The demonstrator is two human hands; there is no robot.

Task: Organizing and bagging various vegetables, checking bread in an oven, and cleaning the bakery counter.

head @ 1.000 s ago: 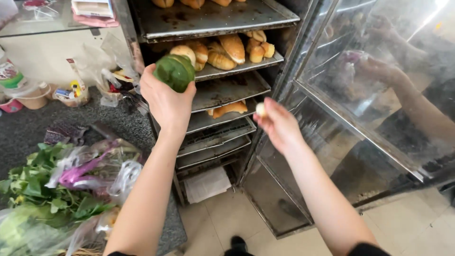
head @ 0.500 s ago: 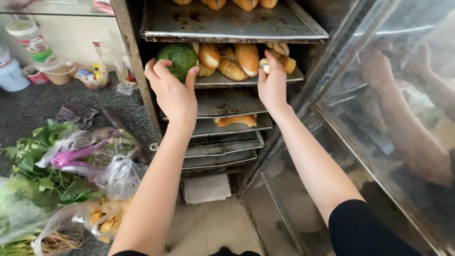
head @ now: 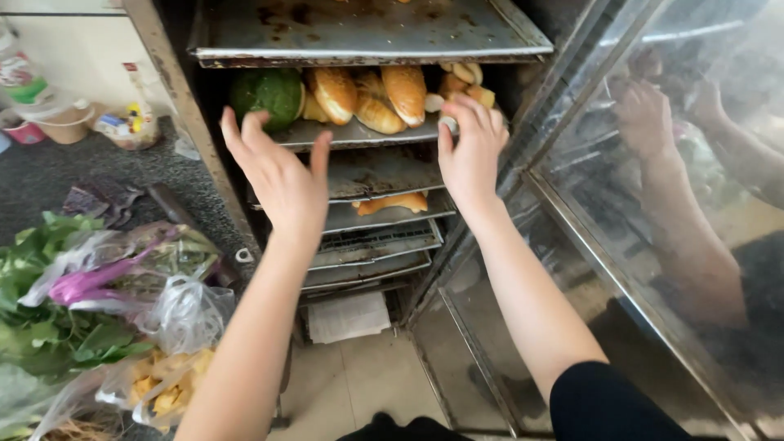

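Left hand (head: 282, 175) spread open, empty, just off the green avocado (head: 267, 95) on tray (head: 359, 133): firm, roundish, prob bruises; cup it underneath. Right hand (head: 471, 151) pinches a small white bit (head: 448, 124).

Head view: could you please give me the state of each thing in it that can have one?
Left hand: open, empty, fingers spread below the green fruit.
Right hand: fingers at a small pale piece on the tray edge.
Green fruit: resting on tray.
Bread rolls: lying on tray.
Glass door: swung open.
Plastic bags: lying on the counter.
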